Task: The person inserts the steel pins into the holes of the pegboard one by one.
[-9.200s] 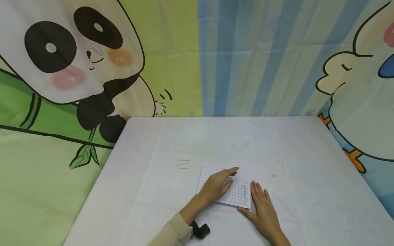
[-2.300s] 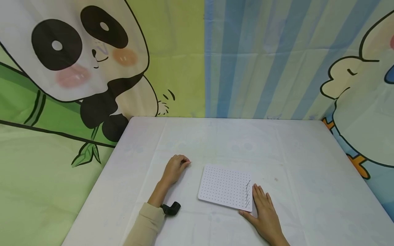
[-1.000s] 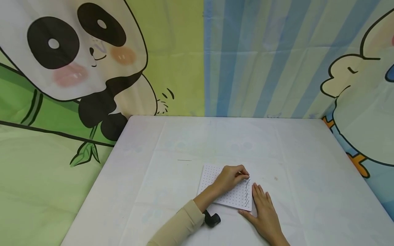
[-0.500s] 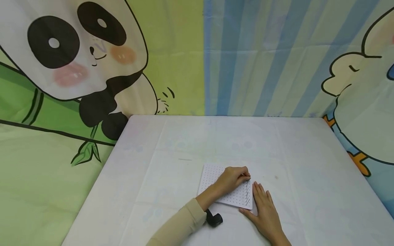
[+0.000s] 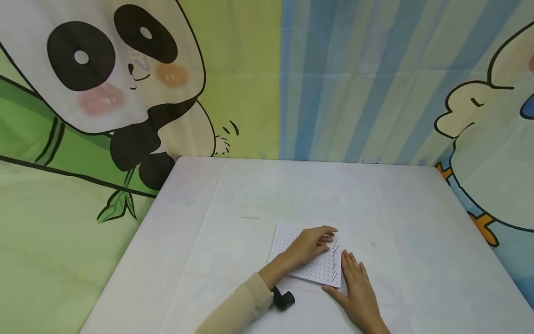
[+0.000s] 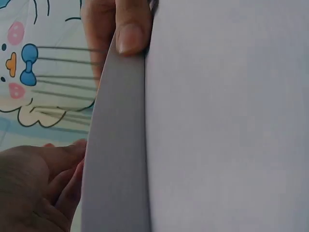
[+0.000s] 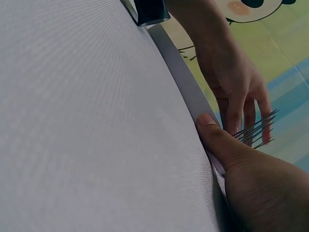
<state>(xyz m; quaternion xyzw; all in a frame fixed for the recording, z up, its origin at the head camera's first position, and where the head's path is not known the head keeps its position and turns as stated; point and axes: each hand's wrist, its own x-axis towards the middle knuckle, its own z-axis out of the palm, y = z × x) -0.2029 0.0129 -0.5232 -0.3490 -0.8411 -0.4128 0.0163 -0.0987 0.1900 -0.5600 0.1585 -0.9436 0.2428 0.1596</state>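
A white pegboard [image 5: 283,239] dotted with small holes lies on the table. Several thin metal pins [image 5: 334,264] stand in a row along its right side; in the left wrist view, pins [image 6: 67,77] stick out from the board face. My left hand [image 5: 310,246] hovers over the board beside the back end of that row, fingers loosely extended and nothing visible between them. On the table at the board's near right corner rests my right hand [image 5: 356,290], fingers along the right edge. Its thumb [image 7: 217,137] presses the board's near edge.
One loose pin [image 5: 250,217] lies on the white table [image 5: 200,278], left of and behind the board. A black wrist-worn camera [image 5: 283,299] sits at the left wrist. Behind the table hangs a cartoon-printed curtain [image 5: 233,69].
Loose pins on the table went from three to one. The left hand picked up a pin at the left, carried it to the row's back end and has just released it. The right hand stayed put.
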